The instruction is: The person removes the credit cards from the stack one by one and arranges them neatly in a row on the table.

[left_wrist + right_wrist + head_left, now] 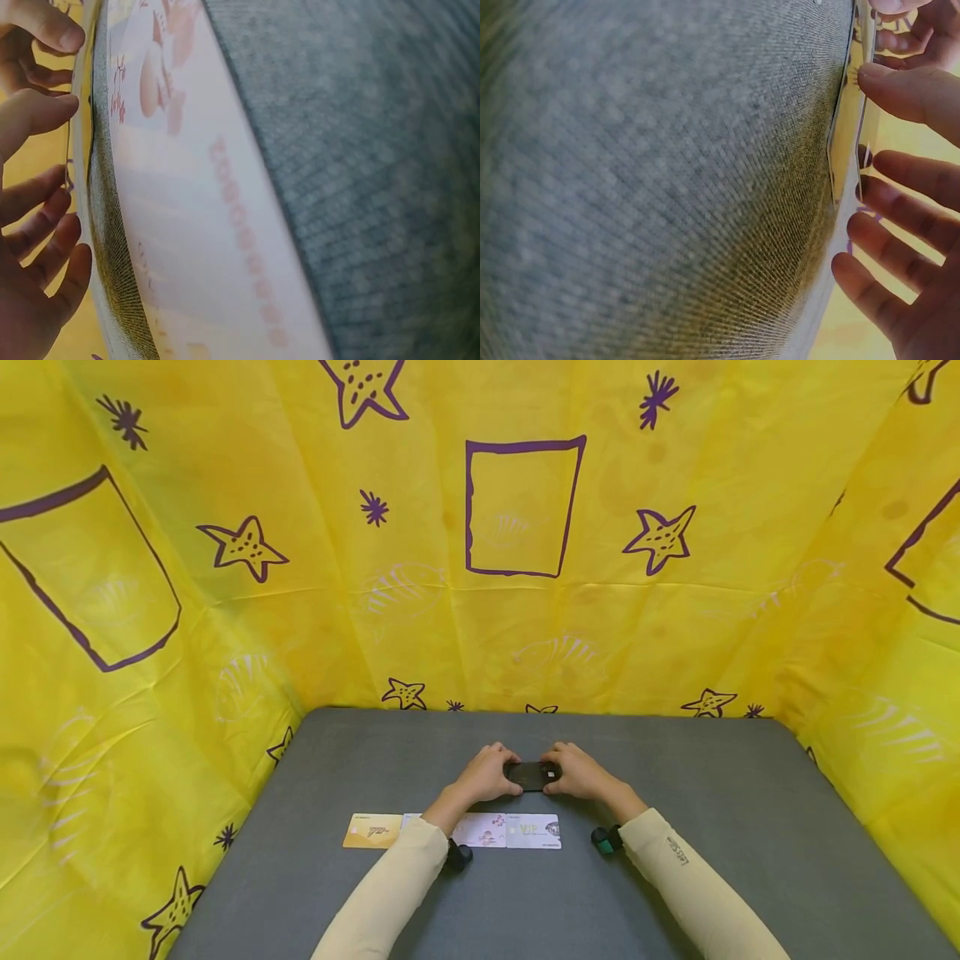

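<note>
A dark phone [529, 776] is held between both hands toward the back of the grey table, its camera patch at the right end. My left hand [487, 775] grips its left end, thumb on the near edge and fingers at the far edge. At the other end, my right hand [577, 773] grips it the same way. Both wrist views show the phone nearly edge-on as a thin shiny strip. Whether it touches the table I cannot tell.
Nearer than the phone lies a row of cards: a yellow card [371, 832], one mostly behind the left forearm, a pink-patterned white card [483, 832] and a pale VIP card [533, 832]. Yellow patterned cloth [517, 610] stands behind and beside the grey table [720, 827].
</note>
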Demonstrator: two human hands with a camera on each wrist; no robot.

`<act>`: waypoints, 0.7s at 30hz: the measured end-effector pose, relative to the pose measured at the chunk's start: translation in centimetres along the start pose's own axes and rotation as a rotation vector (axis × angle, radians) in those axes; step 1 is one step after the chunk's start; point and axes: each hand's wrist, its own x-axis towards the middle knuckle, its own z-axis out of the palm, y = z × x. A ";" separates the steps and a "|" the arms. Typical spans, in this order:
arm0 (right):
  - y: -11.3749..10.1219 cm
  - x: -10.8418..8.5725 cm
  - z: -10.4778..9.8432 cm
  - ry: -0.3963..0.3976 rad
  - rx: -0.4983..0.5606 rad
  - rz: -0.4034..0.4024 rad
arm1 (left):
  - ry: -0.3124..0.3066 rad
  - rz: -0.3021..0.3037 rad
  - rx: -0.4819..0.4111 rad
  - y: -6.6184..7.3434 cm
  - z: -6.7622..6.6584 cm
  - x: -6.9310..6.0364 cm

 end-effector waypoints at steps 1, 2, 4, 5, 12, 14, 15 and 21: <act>0.0 0.0 0.0 0.003 0.001 -0.001 | 0.002 0.001 0.000 0.0 0.0 0.0; 0.0 0.0 0.0 0.006 0.003 -0.001 | 0.004 0.002 0.001 0.0 0.0 -0.1; 0.0 -0.1 -0.1 0.013 0.004 -0.004 | 0.009 0.002 0.007 0.1 0.0 -0.1; 0.0 -0.1 -0.1 0.016 0.007 -0.005 | 0.011 0.001 0.009 0.1 0.0 -0.1; -0.2 -0.3 -0.4 0.040 0.007 -0.010 | 0.026 -0.007 0.009 0.3 -0.2 -0.2; -0.3 -0.4 -0.5 0.043 0.002 -0.010 | 0.037 0.001 0.019 0.4 -0.2 -0.3; -0.3 -0.5 -0.5 0.044 -0.001 -0.010 | 0.043 0.007 0.025 0.4 -0.3 -0.3; -0.5 -1.0 -0.7 0.054 0.018 -0.013 | 0.071 0.024 0.040 0.6 -0.3 -0.7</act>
